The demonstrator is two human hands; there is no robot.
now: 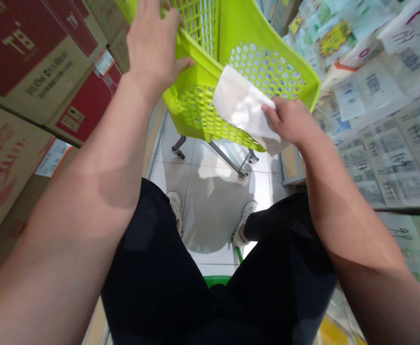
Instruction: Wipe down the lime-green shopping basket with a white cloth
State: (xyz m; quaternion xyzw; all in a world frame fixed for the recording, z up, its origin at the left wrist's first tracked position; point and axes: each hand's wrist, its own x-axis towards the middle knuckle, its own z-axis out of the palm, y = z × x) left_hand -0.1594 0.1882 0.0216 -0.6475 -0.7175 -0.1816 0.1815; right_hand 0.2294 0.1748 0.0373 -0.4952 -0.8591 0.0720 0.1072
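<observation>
A lime-green plastic shopping cart basket (199,72) stands on small wheels in front of me, tilted toward me. My left hand (154,45) grips its near rim from above, fingers wrapped over the edge. My right hand (291,120) pinches a white cloth (242,105) and presses it against the basket's perforated side wall. My black trousers and pale shoes show below.
Stacked cardboard cartons (33,62) with red printing line the left. Shelves covered with printed paper sheets (386,129) run along the right. The white tiled floor (210,191) forms a narrow aisle between them, with the cart's wheels (178,153) on it.
</observation>
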